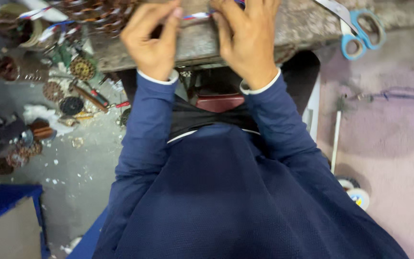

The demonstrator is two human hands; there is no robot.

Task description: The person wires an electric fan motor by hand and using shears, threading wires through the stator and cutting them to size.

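Worn workbench (303, 24), both hands (152, 41) pinching striped cord (195, 16); scissors (360, 33) nearby

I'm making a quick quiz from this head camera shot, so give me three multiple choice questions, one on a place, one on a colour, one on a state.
1. Where do the scissors lie?
A. upper right, on the bench
B. on the floor, lower left
C. in the left hand

2. What colour are the scissors' handles?
A. red
B. blue
C. yellow

3. What are the left hand and right hand doing?
A. hanging free
B. pinching a striped cord
C. gripping scissors

Answers: A, they rest by the bench's right end; B, both loops are blue; B, fingertips of both close on the cord.
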